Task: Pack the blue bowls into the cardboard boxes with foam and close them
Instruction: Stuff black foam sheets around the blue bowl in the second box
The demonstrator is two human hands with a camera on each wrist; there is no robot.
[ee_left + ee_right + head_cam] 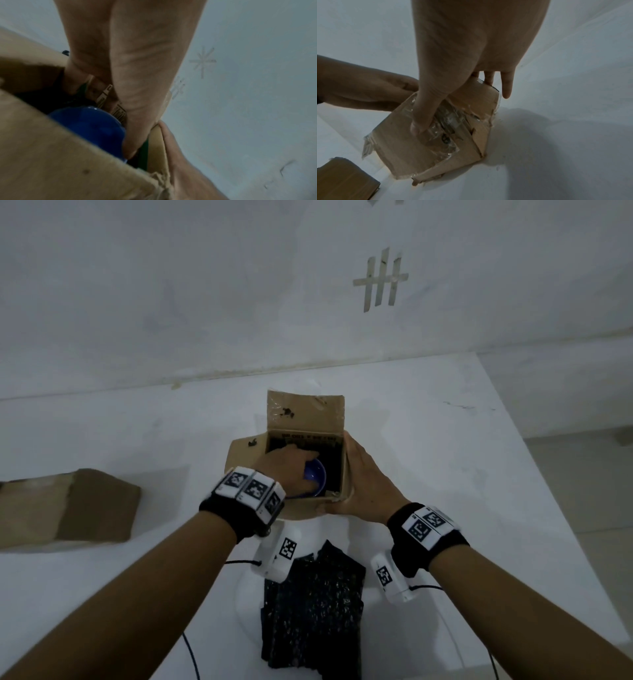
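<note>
An open cardboard box stands in the middle of the white table, its far flap upright. Inside it is dark, and a blue bowl sits low near the front wall. My left hand reaches into the box and grips the bowl at its rim. My right hand clasps the box's right wall from outside, with the thumb pressed on the taped side of the box and fingers over the far edge. Black foam pieces lie on the table in front of me.
A second, shut cardboard box lies at the left of the table, also visible as the box corner in the right wrist view. The white wall rises right behind the table. The table's right edge drops to a tiled floor.
</note>
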